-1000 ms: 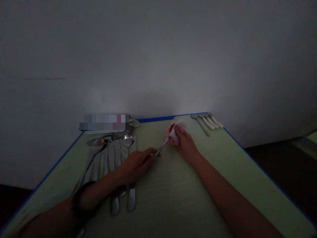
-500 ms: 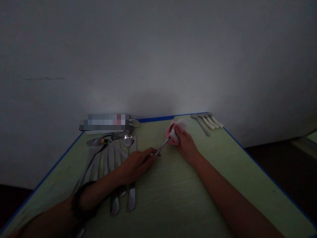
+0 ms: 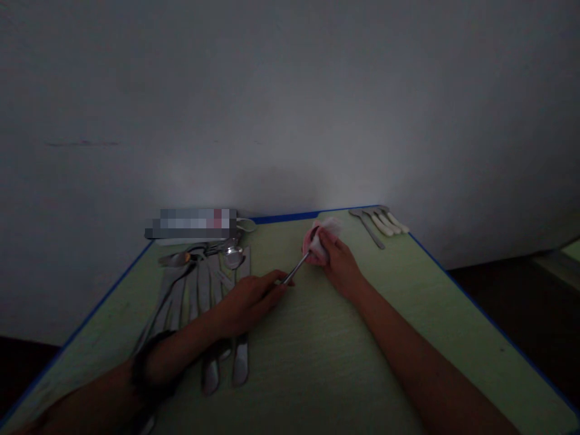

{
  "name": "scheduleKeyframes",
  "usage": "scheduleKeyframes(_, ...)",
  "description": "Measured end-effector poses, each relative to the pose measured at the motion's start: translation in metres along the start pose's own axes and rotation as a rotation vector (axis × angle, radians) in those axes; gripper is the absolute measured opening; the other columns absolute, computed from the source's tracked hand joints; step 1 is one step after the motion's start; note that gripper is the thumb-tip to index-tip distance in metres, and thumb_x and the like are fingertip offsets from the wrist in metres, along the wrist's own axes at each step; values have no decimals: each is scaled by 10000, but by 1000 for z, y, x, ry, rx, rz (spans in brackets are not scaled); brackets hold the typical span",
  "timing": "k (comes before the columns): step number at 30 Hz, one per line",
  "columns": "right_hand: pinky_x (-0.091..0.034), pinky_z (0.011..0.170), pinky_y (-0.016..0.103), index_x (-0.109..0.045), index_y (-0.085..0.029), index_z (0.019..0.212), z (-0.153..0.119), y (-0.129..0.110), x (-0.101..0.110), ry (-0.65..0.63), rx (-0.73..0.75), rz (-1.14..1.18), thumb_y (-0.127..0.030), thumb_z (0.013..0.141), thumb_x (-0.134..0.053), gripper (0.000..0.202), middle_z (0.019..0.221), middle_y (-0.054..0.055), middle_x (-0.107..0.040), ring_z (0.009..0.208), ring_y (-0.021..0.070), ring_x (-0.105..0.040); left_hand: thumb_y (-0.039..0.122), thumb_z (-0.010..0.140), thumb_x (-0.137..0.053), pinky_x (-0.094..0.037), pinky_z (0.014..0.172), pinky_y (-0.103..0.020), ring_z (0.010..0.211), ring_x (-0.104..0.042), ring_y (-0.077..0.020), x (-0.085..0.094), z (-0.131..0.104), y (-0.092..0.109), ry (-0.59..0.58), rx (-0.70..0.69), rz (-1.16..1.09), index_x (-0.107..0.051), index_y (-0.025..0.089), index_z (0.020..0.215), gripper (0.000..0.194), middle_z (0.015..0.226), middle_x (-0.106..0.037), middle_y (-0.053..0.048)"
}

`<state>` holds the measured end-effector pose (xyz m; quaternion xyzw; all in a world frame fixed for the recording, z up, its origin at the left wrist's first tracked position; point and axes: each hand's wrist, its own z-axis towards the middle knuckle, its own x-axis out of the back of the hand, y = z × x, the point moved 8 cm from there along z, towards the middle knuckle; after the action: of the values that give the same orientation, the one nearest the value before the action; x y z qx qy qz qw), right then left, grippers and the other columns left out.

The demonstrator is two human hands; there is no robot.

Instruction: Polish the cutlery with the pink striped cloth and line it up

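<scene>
My left hand [image 3: 256, 299] is closed on the handle end of a metal spoon [image 3: 296, 268], which points up and to the right. My right hand [image 3: 341, 260] grips a pink and white cloth [image 3: 312, 246], folded around the spoon's far end. Most of the spoon's bowl is hidden in the cloth; only a dark bit shows near my right fingers. Under and beside my left forearm lie several metal knives [image 3: 241, 356] and spoons, with a shiny round-bowled spoon [image 3: 233, 257] at their top. A dark band circles my left wrist.
At the far right of the green table [image 3: 308, 374] lie several utensils with white handles [image 3: 384, 225] and an all-metal one [image 3: 372, 231]. A blurred-out box [image 3: 194, 223] stands at the back left, against the grey wall [image 3: 290, 109]. The table has blue edging.
</scene>
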<state>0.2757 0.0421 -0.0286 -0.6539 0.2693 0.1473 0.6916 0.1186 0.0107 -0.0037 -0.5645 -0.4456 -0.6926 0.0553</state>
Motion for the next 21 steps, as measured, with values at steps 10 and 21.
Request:
scheduleKeyframes(10,-478,563,236,-648,-197,848,0,0,-1,-10,0,7,-445,645,-676,322,784,5,-625,649,107,-533,406,925,-288,-404,600,-241,672,-589,-158,0,0,0,-4,-2,11,-530,200,1059,345,689,-610,4)
scheduleKeyframes(21,-491,581,237,-644,-193,842,2,2,1,-6,0,-1,-443,662,-670,309,793,3,-621,667,109,-541,392,930,-298,-396,586,-234,637,-575,-146,0,0,2,-25,-12,7,-521,183,1081,341,673,-586,11)
